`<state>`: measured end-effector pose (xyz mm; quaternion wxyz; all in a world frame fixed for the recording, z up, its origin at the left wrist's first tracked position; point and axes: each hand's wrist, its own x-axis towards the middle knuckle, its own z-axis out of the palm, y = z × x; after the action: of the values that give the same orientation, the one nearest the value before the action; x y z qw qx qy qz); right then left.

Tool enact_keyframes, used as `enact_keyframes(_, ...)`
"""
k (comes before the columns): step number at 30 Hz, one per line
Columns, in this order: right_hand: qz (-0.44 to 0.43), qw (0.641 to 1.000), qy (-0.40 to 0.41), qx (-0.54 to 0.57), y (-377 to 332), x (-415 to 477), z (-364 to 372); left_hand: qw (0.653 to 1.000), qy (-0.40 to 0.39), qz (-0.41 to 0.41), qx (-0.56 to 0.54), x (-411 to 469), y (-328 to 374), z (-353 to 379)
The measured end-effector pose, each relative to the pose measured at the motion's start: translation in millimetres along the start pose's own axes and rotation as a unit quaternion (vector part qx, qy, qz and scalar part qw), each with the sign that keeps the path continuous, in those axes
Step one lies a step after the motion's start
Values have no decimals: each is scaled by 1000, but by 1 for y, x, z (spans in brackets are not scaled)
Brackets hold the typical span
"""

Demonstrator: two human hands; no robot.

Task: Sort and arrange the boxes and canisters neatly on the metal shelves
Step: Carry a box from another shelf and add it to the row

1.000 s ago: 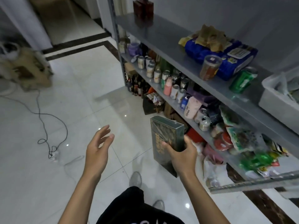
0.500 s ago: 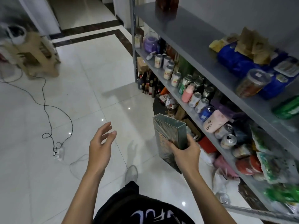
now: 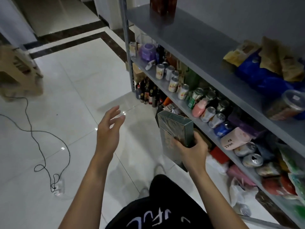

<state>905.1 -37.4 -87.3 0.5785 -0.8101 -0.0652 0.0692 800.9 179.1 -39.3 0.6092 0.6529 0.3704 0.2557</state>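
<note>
The person stands by the metal shelves (image 3: pixel 204 129) that fill the right of the frame. Their right hand (image 3: pixel 189 152) holds one tall green box (image 3: pixel 175 129) upright at centre right, off the floor and just in front of the middle shelf (image 3: pixel 183 104). The thumb lies across the box's front and the fingers (image 3: pixel 198 138) curl round its lower right edge. The left hand (image 3: pixel 109 129), left of centre, holds nothing, its fingers (image 3: pixel 113 113) loosely spread over the tiles.

The step in hand looks like finding the box a home. The bare stretch of the top shelf (image 3: pixel 189 38), between the dark box (image 3: pixel 162 7) at the top of the frame and the blue bag (image 3: pixel 264 80) at upper right, seems the fitting spot. I would keep the box upright and bring the free hand under its base. Then set it down beside the dark box with its face square to the shelf edge. The grip is low on a tall box, so it could tip as it rises.

By my count there are two boxes, one held and one shelved. One clear canister (image 3: pixel 287 104) leans by the blue bag. On the middle shelf I make out about a dozen cans (image 3: pixel 173 84), some standing and several lying on their sides. Further back it is too dark to count. One purple jar (image 3: pixel 147 51) and one pink bottle (image 3: pixel 198 107) sit among them.
</note>
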Motion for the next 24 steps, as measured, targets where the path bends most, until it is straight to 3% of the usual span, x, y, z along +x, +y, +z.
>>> enact_keyframes(18,1,996,-74,45,-87,261,211,995,74,-50,47,260,0,-23)
enact_keyframes(24,-5,998,-61,34,-117,322,258,996,59,-50,39,341,9,-25)
